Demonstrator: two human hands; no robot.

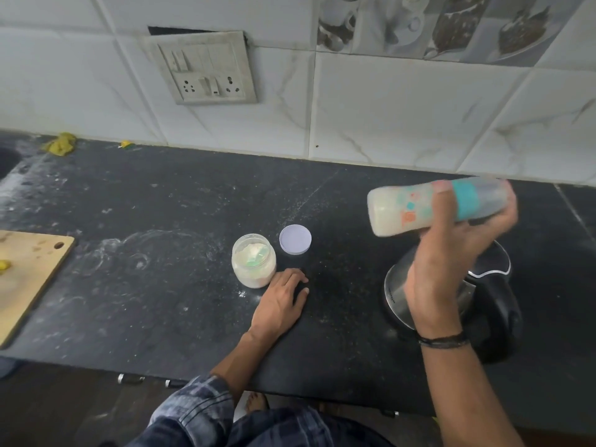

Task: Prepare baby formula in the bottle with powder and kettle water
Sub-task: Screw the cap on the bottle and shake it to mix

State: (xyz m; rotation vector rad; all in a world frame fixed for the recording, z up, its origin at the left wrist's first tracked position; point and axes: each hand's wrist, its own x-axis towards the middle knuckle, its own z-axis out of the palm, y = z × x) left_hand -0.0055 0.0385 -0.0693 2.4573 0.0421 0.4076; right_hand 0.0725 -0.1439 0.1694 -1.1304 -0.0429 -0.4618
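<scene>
my right hand (451, 262) is up above the counter (161, 204), fingers and thumb curled round the bottle (416, 204). i hold it near its cap end, by the teal ring. the bottle lies almost on its side in the air, base to the left, cap end to the right and partly behind my fingers. it is blurred, but a milky white liquid shows inside, gathered toward the base. a dark band (443, 340) sits on that wrist.

under that hand and bottle stands the kettle (398, 285) on the counter, steel body to the left, black handle toward me. my hand and wrist cover much of it.

my left hand (280, 301) rests palm down on the counter, fingers loose and gripping nothing. it lies just beside the foot of the jar (253, 261); i cannot tell if it touches the glass. the jar stands upright and open, with white powder inside and something pale green lying in it. its lid (295, 239) lies on the counter just behind and to the right of it, apart from the jar.

white dust is smeared over the dark counter left of the jar. a wooden board (29, 272) sits at the far left edge. a yellow rag (61, 144) lies at the back by the tiled wall, where a switch plate (206, 69) hangs.
</scene>
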